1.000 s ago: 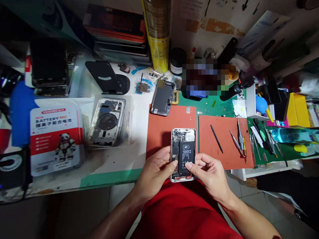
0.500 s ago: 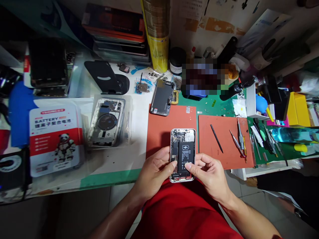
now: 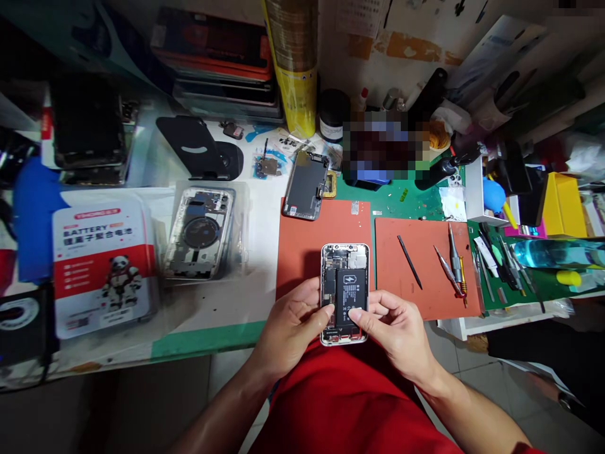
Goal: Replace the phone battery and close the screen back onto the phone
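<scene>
An opened phone (image 3: 331, 284) with a white frame is held between my two hands at the bench's front edge, its inside facing up. A black battery (image 3: 352, 293) with white print lies in its right half. My left hand (image 3: 299, 325) grips the left side, thumb on the inner edge and fingers behind. My right hand (image 3: 396, 328) grips the right side, its thumb pressed on the battery's lower part. The fingers behind the phone are partly hidden. Beyond the phone, a detached phone screen (image 3: 306, 183) rests at the top of the orange mat (image 3: 297, 252).
On the right mat (image 3: 387, 284) lie a black pry stick (image 3: 409, 261) and several screwdrivers (image 3: 454, 258). To the left are a battery package (image 3: 106, 265), a phone housing (image 3: 198, 233) in a clear tray, and a black stand (image 3: 201, 148). A yellow roll (image 3: 297, 94) stands behind.
The view has shifted very slightly, so everything sits a little further left. Both hands keep the same hold on the phone.
</scene>
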Tool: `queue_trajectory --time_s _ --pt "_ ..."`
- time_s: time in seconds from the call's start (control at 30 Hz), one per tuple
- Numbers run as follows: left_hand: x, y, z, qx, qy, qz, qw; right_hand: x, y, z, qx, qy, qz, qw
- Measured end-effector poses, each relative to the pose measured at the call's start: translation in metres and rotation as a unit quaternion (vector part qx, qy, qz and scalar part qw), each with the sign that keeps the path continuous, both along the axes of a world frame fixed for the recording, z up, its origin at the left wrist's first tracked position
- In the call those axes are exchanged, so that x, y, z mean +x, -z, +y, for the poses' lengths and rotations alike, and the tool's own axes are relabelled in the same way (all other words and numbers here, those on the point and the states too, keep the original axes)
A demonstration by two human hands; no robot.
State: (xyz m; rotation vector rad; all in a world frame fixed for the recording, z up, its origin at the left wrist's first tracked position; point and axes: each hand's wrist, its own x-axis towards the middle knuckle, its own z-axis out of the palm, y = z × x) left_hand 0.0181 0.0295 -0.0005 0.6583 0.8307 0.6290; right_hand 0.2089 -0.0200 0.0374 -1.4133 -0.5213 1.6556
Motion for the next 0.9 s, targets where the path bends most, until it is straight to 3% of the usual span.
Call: queue_trajectory --time_s 0.33,0.6,0.9 --pt "0.001 -0.001 0.001 -0.013 0.004 -0.007 1.0 0.0 -0.002 0.004 0.002 0.0 -0.001 1.0" --pt "0.02 -0.008 0.002 -0.014 -0.057 0.039 0.998 -0.002 0.002 0.007 0.004 0.007 0.001 1.0" --pt "0.018 -0.011 0.002 -0.005 -0.051 0.064 0.997 -0.003 0.004 0.005 0.011 -0.01 -0.003 1.0"
